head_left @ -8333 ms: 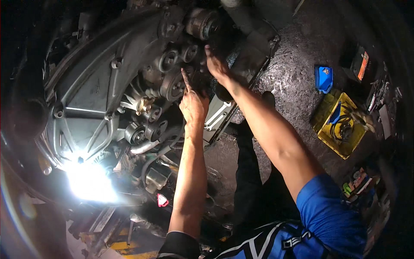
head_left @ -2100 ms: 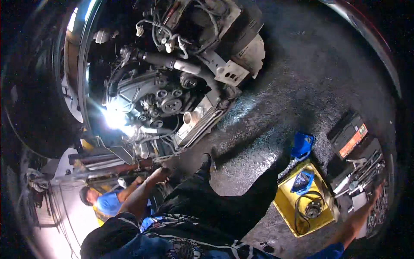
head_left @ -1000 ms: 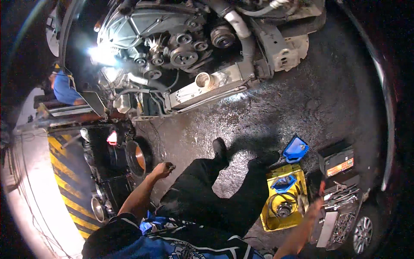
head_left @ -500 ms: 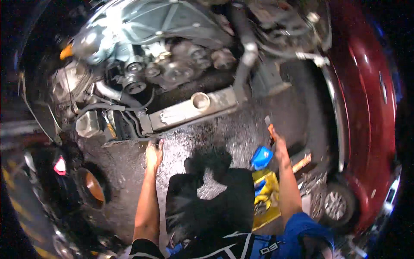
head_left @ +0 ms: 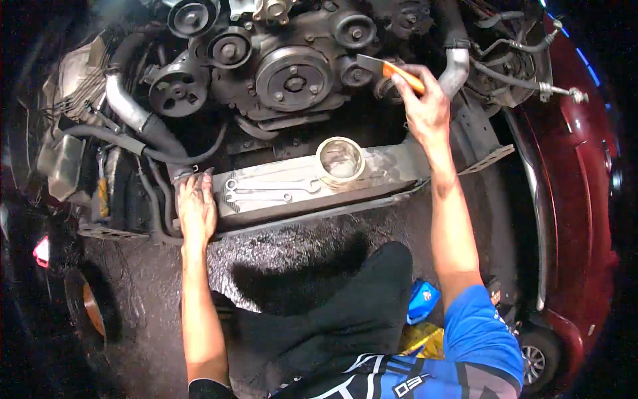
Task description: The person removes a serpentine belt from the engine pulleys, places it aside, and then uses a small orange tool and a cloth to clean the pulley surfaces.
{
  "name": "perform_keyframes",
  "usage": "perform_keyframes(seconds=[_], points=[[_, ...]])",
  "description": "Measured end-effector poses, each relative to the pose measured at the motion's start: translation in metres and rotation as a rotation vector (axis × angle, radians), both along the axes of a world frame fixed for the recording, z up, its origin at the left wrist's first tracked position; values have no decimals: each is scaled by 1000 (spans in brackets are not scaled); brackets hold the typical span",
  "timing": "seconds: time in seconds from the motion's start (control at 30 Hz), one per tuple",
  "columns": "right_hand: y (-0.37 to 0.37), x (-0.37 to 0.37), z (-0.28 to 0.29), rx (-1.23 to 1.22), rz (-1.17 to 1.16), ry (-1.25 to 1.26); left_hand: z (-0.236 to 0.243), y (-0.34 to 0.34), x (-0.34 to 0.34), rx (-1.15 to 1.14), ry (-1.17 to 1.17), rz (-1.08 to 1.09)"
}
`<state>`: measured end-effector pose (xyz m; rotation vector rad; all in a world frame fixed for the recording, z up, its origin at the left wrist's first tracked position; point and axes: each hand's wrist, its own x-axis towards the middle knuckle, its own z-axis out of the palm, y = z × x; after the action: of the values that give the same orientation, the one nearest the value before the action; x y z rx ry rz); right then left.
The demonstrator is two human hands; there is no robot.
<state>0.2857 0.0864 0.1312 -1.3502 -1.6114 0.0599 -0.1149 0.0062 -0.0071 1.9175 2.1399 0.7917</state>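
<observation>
In my right hand (head_left: 427,110) is an orange-handled scraper (head_left: 401,75) with a flat metal blade, raised beside the engine's dark pulleys (head_left: 293,83), its tip near a small pulley. Whether it touches anything is unclear. My left hand (head_left: 198,207) lies on the left end of the long metal radiator assembly (head_left: 389,166), fingers extended near a black hose joint. Two wrenches (head_left: 271,183) rest flat on that assembly, beside a round metal cup-like part (head_left: 339,159) with a pale rim.
Hoses (head_left: 130,106) run down both sides of the engine bay. A dark red car body (head_left: 585,206) lines the right. On the floor (head_left: 153,279) are a blue object (head_left: 423,300), part of a yellow tray (head_left: 422,336) and, at left, a dark ring-shaped part (head_left: 93,309).
The view has swung and closed in on the engine. My right hand, picked out low by the tools earlier, now lifts the scraper to the pulleys. My left hand has moved up onto the radiator assembly.
</observation>
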Motion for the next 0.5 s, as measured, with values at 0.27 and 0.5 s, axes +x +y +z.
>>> perform_keyframes(seconds=[0.27,0.5], points=[[56,-22,-33,317,-32,-286,-22,0,-7,120,99,-44],[74,-26,-30,303,-101,-361,-11,-7,3,100,120,-40]])
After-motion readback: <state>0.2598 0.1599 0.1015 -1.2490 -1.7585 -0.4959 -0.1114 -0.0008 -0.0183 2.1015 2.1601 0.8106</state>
